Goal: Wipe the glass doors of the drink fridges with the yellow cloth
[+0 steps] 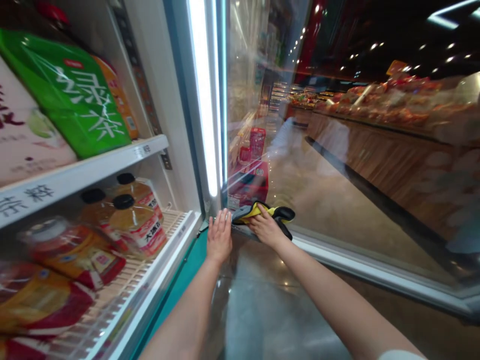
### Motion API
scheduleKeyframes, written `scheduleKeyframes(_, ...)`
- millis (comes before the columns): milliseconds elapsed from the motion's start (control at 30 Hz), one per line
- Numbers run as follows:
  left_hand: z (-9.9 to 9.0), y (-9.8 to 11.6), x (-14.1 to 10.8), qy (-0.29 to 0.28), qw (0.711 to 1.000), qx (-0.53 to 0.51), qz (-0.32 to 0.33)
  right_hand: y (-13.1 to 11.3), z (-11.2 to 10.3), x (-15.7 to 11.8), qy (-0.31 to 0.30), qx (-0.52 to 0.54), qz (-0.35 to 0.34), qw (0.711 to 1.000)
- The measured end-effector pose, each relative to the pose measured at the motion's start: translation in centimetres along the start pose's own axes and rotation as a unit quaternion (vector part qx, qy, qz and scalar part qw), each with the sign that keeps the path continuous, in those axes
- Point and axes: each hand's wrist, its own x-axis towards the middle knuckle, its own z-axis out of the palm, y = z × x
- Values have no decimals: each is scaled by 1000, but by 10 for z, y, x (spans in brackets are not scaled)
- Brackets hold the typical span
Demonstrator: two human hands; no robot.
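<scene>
My left hand (220,236) lies at the lower hinge-side corner of the open glass door (369,267), fingers stretched out and close together. It seems to hold nothing. Just right of it, my right hand (267,229) presses on a yellow and grey cleaning cloth (282,215) with black edging, low against the door's bottom frame. Part of the cloth is covered by the fingers. Beside my left hand runs the teal base (187,267) of the fridge cabinet. A bright light strip (203,100) rises above both hands.
On the left, a fridge shelf (82,167) bears a green pouch (75,95). Below, bottles with black caps (138,225) and orange-labelled jars (75,250) stand on a wire rack (174,220). Through the glass, a wood-panelled display counter (375,145) holds packaged goods.
</scene>
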Motion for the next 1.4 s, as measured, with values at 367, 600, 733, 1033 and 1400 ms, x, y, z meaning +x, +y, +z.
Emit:
scheduleKeyframes(367, -3, -20, -10, 8, 997, 14, -82, -27, 18, 81, -53, -15, -47, 997)
scheduleKeyframes(600, -1, -15, -7, -3, 999, 3, -38, -17, 12, 49, -41, -14, -17, 999)
scheduleKeyframes(733, 1, -9, -4, -8, 1000, -4, -14, -2, -5, -2, -25, -24, 5, 999)
scheduleKeyframes(1033, 10, 8, -1, -15, 1000, -14, 14, 43, -73, -137, -8, -54, 6, 998)
scheduleKeyframes(1400, 11, 10, 2, -8, 1000, -21, 10, 14, -66, -143, -48, -75, -10, 996)
